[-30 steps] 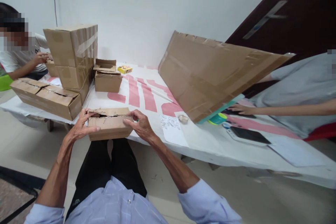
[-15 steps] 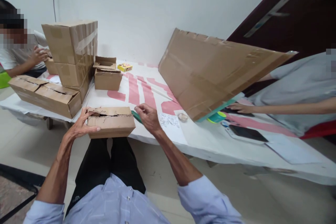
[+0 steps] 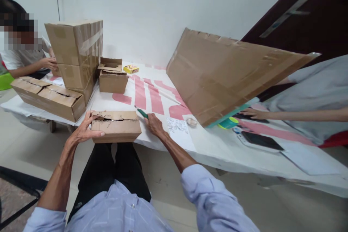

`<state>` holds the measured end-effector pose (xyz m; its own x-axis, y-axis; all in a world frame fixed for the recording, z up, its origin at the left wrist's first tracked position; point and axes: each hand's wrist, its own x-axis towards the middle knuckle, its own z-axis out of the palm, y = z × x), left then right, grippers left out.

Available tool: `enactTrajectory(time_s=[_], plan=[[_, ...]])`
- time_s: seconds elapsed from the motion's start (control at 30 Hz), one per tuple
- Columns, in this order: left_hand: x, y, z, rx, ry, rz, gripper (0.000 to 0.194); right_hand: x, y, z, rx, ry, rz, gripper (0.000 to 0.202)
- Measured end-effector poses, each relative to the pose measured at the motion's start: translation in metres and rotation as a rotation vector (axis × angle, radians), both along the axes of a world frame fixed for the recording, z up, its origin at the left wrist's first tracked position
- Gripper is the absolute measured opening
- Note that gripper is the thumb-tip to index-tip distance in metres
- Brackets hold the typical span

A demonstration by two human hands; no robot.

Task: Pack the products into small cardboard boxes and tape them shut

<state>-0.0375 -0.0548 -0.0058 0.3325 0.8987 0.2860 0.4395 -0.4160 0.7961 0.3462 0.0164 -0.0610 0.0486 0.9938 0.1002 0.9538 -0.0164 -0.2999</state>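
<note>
My left hand (image 3: pixel 85 130) grips the left end of a small cardboard box (image 3: pixel 116 131), its thumb on the near side. The box lies at the table's front edge, above my lap. Its top flaps meet at a ragged, torn-looking seam that gapes slightly. Just beyond the box's right end, my right hand (image 3: pixel 154 124) is closed around a green utility knife (image 3: pixel 142 112). The knife's thin tip points up and to the left, apart from the box.
Stacked taped cartons (image 3: pixel 78 47) and a long carton (image 3: pixel 49 96) stand at left. Behind my box are an open-flapped box (image 3: pixel 112 81) and a yellow packet (image 3: pixel 131 69). A large cardboard panel (image 3: pixel 217 76) leans at right, near a phone (image 3: pixel 261 140). People sit on both sides.
My right hand has turned and dropped slightly, so the knife now points up-left rather than down-right. My left hand and the box stay nearly still. The view has shifted a little.
</note>
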Motion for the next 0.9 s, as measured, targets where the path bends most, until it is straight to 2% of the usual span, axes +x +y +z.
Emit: enactTrajectory(time_s=[0.07,0.1,0.2,0.27,0.33,0.43,0.67,0.9], plan=[[0.002,0.000,0.002,0.005,0.007,-0.006,0.070,0.001,-0.002,0.021,0.111,0.134,0.016,0.036],[0.003,0.000,0.002,0.007,0.008,-0.012,0.069,0.001,-0.005,0.034,0.182,0.237,0.071,0.038],[0.006,0.001,0.005,0.006,0.004,-0.020,0.067,-0.008,-0.024,0.080,0.318,0.498,0.418,0.038],[0.008,0.002,0.006,0.004,-0.003,-0.017,0.068,-0.021,-0.039,0.107,0.336,0.510,0.636,0.034],[0.009,0.002,0.007,0.004,-0.004,-0.020,0.068,-0.035,-0.051,0.126,0.333,0.454,0.773,0.030],[0.010,0.001,0.008,0.003,0.000,-0.032,0.067,-0.050,-0.057,0.137,0.330,0.301,0.829,0.029],[0.009,0.002,0.006,-0.016,0.003,-0.042,0.073,-0.061,-0.056,0.150,0.282,-0.152,0.754,0.029],[0.009,0.005,0.004,-0.012,0.017,-0.053,0.075,-0.070,-0.058,0.161,0.233,-0.346,0.723,0.031]])
